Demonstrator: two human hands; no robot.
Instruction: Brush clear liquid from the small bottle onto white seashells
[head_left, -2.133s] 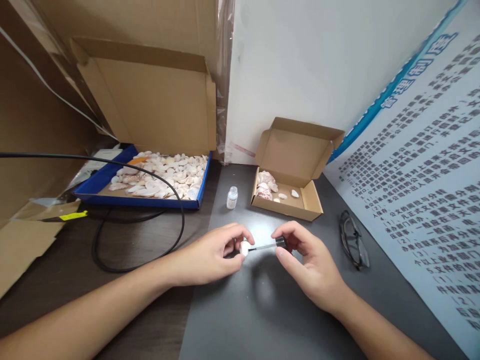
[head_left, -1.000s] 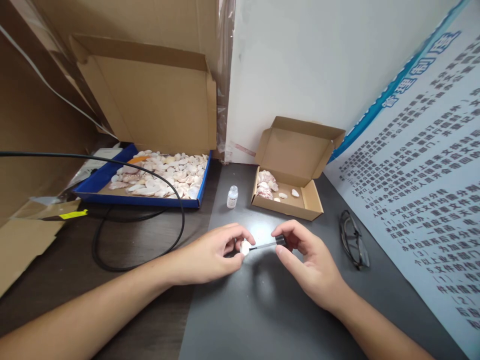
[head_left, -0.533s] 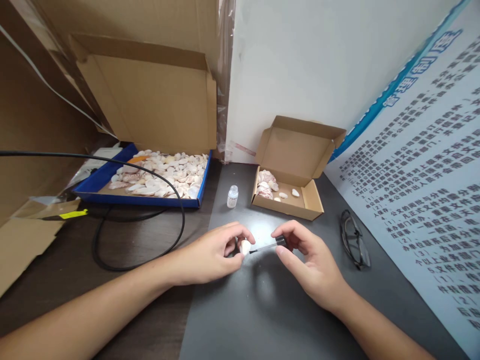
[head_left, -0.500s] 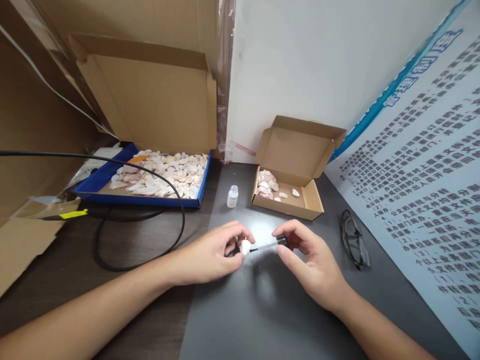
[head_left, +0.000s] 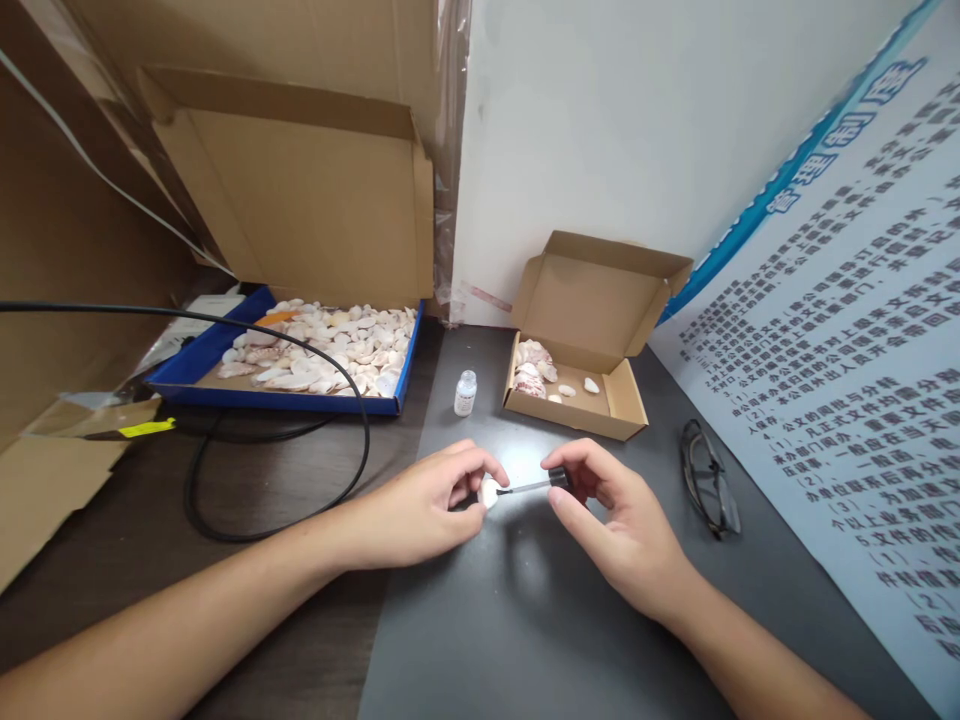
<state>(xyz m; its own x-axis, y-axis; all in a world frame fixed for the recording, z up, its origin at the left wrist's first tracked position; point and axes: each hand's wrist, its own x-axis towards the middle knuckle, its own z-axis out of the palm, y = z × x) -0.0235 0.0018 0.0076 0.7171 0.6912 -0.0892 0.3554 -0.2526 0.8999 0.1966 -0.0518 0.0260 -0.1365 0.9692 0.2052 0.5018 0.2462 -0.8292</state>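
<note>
Between the thumb and fingers of my left hand (head_left: 439, 505) is a small white seashell (head_left: 489, 493). My right hand (head_left: 611, 510) pinches the black cap of a thin brush applicator (head_left: 529, 487). The brush's dark tip points left and meets the shell's face. Beyond my hands stands a small clear glass bottle (head_left: 465, 394) with a printed label and no cap on it. My fingers cover part of the shell's left side.
A blue-edged tray (head_left: 352, 404) full of seashells lies at the left, with a looped black cable (head_left: 360, 400) in front. An open cardboard box (head_left: 574, 418) with several shells stands behind my right hand. Glasses (head_left: 706, 480) lie at the right, near a printed poster (head_left: 847, 380).
My right hand has shifted slightly left, and the brush tip has moved a little up and left over the shell. My left hand has hardly moved.
</note>
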